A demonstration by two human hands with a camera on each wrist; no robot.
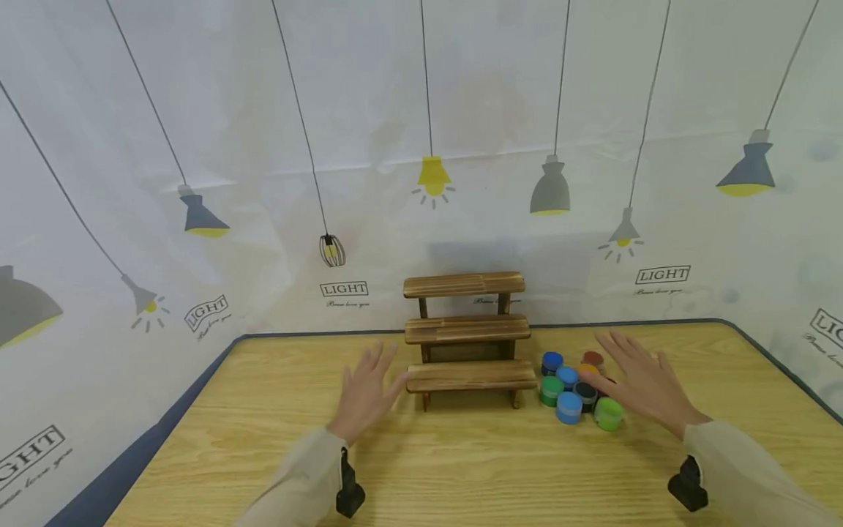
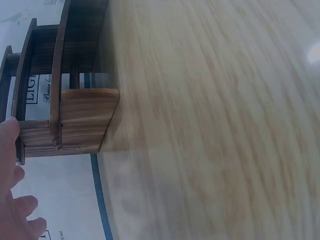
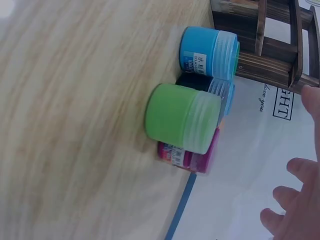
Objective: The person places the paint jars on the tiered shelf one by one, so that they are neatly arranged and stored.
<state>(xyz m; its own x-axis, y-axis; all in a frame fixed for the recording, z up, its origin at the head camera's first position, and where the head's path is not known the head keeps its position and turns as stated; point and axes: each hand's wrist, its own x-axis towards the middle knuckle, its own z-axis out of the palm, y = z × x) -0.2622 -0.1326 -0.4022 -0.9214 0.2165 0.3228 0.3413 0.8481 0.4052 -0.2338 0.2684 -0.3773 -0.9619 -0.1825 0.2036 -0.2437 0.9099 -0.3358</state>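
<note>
A three-tier wooden shelf [image 1: 470, 375] stands on the table near the back wall. My left hand [image 1: 370, 391] hovers at its left side, fingers spread and holding nothing; in the left wrist view its thumb overlaps the shelf's edge. Just right of the shelf is a cluster of several small paint jars: a green jar [image 1: 552, 391], a light blue jar [image 1: 569, 408], a black jar [image 1: 585, 396], a lime green jar [image 3: 175, 117] and a magenta jar [image 3: 200, 159] among them. Over the cluster's right side my right hand [image 1: 642, 380] extends, empty with straight fingers, partly hiding some jars.
A light wood table [image 1: 454, 476] reaches back to a dark blue edge strip [image 1: 316, 334]. Behind and beside it hangs a pale sheet [image 1: 369, 205] printed with lamps. Each wrist carries a black camera mount [image 1: 350, 492] at the sleeve.
</note>
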